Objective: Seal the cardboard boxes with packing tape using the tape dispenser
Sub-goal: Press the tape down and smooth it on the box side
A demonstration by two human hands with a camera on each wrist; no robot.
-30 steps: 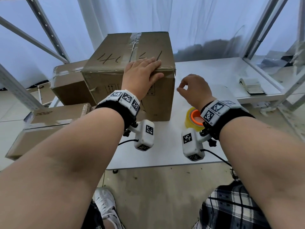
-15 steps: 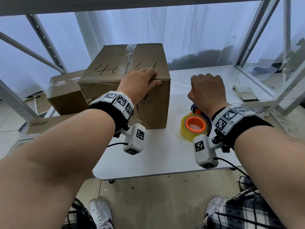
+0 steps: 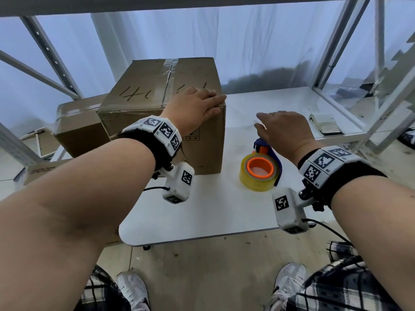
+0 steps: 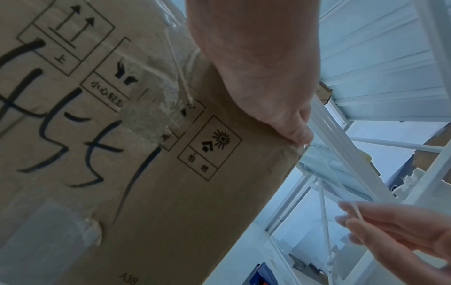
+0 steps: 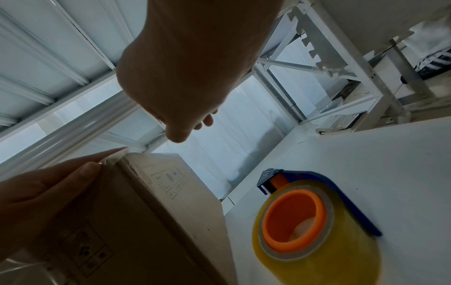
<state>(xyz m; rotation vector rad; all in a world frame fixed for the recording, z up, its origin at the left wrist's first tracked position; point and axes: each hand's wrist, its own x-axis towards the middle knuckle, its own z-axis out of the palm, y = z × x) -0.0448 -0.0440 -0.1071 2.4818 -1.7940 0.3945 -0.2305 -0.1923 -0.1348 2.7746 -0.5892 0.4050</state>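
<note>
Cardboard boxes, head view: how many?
3. A tall box on the table under the left hand; a second box behind it to the left; a third lower left, mostly hidden by the forearm. More may be hidden.
</note>
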